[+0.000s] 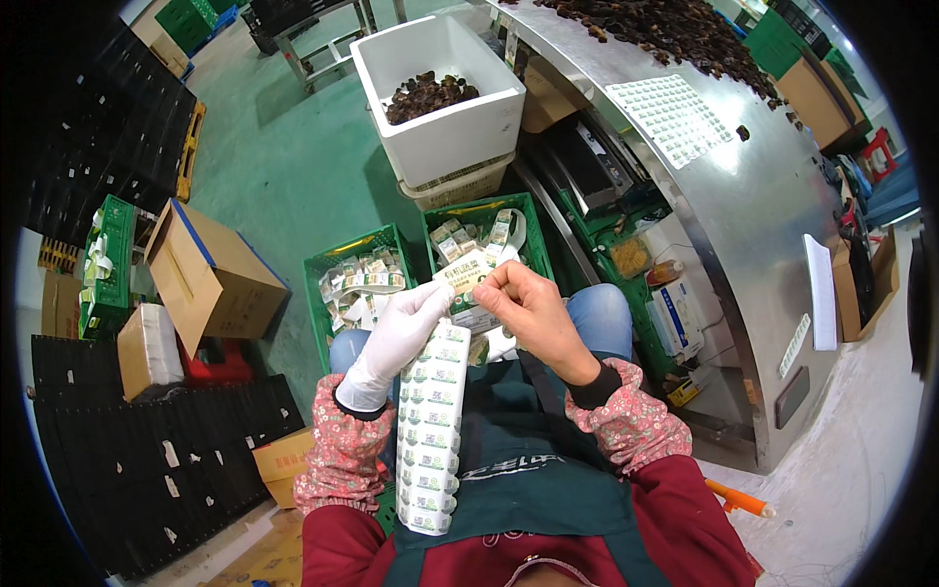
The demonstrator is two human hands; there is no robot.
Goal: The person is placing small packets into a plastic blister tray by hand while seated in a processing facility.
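Note:
My left hand (400, 337), in a white glove, pinches a cream printed label (463, 273) by its lower left edge. At the label's right edge, the bare thumb and forefinger of my right hand (539, 315) close together; whether a small sticker is between them is hidden. A long folded sheet of small green-and-white stickers (433, 433) hangs from beneath my gloved hand over the dark green apron (543, 469). Before my knees, a green crate (539, 227) and a second green crate (315, 293) hold rolls and strips of labels.
A white foam box (455, 147) with dark dried pieces stands ahead on a basket. At right, the steel table (755, 205) bears a sticker sheet (671, 117), a dark heap (660, 29) and a phone (792, 398). Cardboard boxes (220, 286) and black crates (125, 139) stand left.

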